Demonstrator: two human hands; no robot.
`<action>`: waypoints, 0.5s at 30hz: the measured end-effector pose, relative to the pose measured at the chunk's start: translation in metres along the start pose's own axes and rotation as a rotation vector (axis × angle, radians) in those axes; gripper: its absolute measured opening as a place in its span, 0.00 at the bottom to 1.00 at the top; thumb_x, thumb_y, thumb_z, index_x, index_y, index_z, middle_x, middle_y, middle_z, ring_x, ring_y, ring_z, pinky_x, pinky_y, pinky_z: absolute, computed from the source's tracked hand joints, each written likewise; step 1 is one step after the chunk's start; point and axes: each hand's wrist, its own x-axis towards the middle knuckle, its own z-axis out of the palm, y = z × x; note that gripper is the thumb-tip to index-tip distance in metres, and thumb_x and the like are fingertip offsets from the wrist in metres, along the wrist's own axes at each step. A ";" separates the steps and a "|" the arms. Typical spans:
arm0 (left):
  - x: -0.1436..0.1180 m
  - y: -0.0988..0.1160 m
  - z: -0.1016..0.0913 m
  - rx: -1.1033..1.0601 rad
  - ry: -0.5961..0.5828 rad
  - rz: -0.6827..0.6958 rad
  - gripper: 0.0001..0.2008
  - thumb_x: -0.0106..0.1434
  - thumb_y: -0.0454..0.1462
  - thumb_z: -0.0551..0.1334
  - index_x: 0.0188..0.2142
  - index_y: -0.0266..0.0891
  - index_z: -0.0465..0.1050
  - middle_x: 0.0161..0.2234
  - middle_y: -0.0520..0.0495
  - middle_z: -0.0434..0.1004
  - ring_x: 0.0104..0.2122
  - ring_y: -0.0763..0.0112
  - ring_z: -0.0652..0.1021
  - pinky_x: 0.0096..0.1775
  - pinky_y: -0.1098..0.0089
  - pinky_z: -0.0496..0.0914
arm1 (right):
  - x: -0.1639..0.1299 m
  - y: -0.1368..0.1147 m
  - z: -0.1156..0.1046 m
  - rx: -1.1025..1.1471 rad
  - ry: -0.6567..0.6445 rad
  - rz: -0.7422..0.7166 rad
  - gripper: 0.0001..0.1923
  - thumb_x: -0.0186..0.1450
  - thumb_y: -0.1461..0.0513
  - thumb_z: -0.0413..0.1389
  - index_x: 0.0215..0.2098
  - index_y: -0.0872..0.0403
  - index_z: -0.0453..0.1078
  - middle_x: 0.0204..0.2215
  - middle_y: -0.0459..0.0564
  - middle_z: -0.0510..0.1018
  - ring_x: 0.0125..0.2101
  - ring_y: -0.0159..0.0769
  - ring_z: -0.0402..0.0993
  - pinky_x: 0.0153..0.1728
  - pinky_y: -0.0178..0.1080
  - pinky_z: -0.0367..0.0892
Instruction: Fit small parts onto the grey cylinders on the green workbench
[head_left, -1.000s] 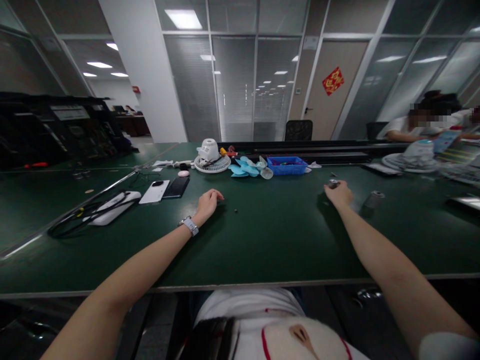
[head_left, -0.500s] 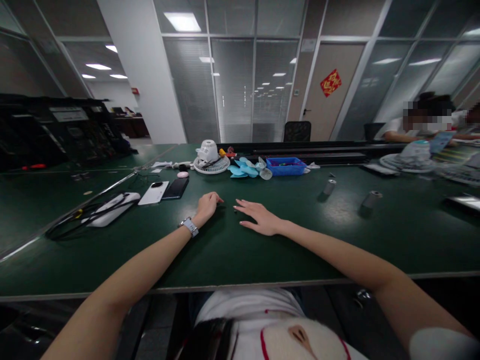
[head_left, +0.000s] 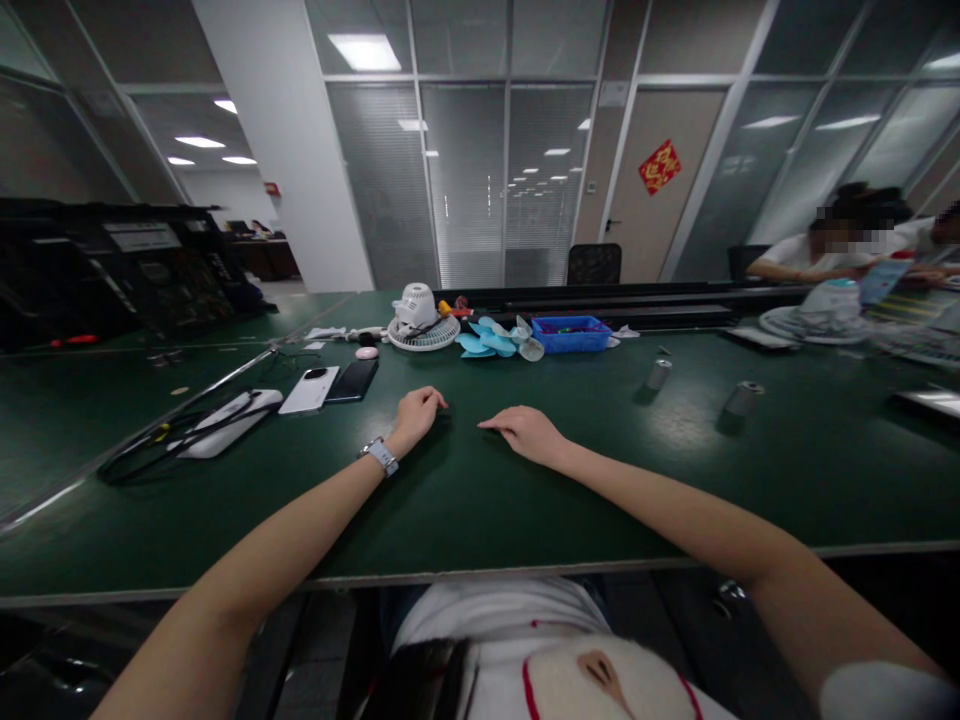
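My left hand (head_left: 417, 411) rests on the green table (head_left: 480, 500) with its fingers curled in, a watch (head_left: 379, 454) on the wrist; nothing shows in it. My right hand (head_left: 527, 432) lies just to its right, fingers drawn together and tips down on the table surface. A tiny dark part that lay there is hidden now, and I cannot tell whether the fingers hold it. Two small metal cylinders (head_left: 659, 373) (head_left: 743, 397) stand farther right, away from both hands.
At the back lie a white fan grille with its motor housing (head_left: 422, 318), pale blue fan blades (head_left: 495, 338) and a blue tray (head_left: 574, 331). A white phone (head_left: 309, 388), a black phone (head_left: 352, 378) and a white device with black cable (head_left: 225, 418) are at left. People (head_left: 847, 245) sit far right.
My right hand let go of the metal cylinder at right and swept left across the table, then drew its fingers together beside my left hand. The left hand stayed put.
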 end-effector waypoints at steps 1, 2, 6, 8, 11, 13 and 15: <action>0.000 0.000 0.000 0.005 0.000 0.006 0.13 0.57 0.37 0.52 0.23 0.42 0.73 0.29 0.48 0.81 0.33 0.64 0.78 0.36 0.68 0.68 | -0.002 0.005 -0.001 -0.009 0.014 0.015 0.21 0.67 0.70 0.50 0.53 0.51 0.75 0.46 0.50 0.81 0.46 0.39 0.77 0.50 0.45 0.69; 0.000 0.000 0.000 0.013 -0.001 0.011 0.13 0.57 0.37 0.52 0.23 0.42 0.74 0.29 0.48 0.81 0.33 0.64 0.78 0.36 0.68 0.68 | -0.004 0.012 -0.003 -0.018 0.029 0.027 0.20 0.67 0.70 0.50 0.53 0.51 0.75 0.46 0.50 0.81 0.46 0.39 0.77 0.50 0.44 0.69; 0.000 0.001 0.000 0.076 -0.009 0.001 0.13 0.58 0.36 0.52 0.25 0.41 0.75 0.30 0.48 0.81 0.33 0.64 0.77 0.36 0.69 0.66 | -0.011 0.052 -0.024 -0.147 0.112 0.089 0.21 0.66 0.70 0.50 0.53 0.51 0.75 0.46 0.50 0.81 0.45 0.39 0.77 0.49 0.43 0.70; 0.000 0.002 0.000 0.098 -0.013 -0.009 0.13 0.58 0.35 0.52 0.26 0.40 0.76 0.30 0.48 0.80 0.34 0.65 0.77 0.36 0.69 0.66 | -0.019 0.080 -0.045 -0.290 0.197 0.165 0.21 0.66 0.71 0.49 0.53 0.52 0.75 0.46 0.52 0.81 0.44 0.41 0.77 0.48 0.43 0.69; 0.000 0.001 0.001 0.098 -0.021 -0.007 0.13 0.58 0.35 0.52 0.27 0.40 0.76 0.31 0.48 0.80 0.34 0.65 0.77 0.36 0.69 0.66 | -0.042 0.127 -0.084 -0.495 0.364 0.374 0.20 0.67 0.69 0.48 0.51 0.54 0.76 0.44 0.54 0.81 0.42 0.44 0.77 0.45 0.44 0.69; 0.000 0.000 0.001 0.092 -0.022 -0.006 0.13 0.59 0.36 0.52 0.27 0.40 0.76 0.30 0.48 0.80 0.33 0.65 0.77 0.35 0.69 0.65 | -0.064 0.156 -0.109 -0.590 0.466 0.535 0.20 0.66 0.68 0.47 0.49 0.55 0.77 0.43 0.56 0.81 0.42 0.46 0.76 0.43 0.44 0.68; 0.000 0.000 0.001 0.083 -0.022 -0.001 0.13 0.59 0.36 0.52 0.27 0.40 0.76 0.30 0.48 0.80 0.33 0.65 0.77 0.35 0.69 0.66 | -0.087 0.178 -0.128 -0.639 0.553 0.663 0.20 0.65 0.68 0.47 0.49 0.56 0.77 0.42 0.57 0.81 0.41 0.47 0.76 0.42 0.43 0.67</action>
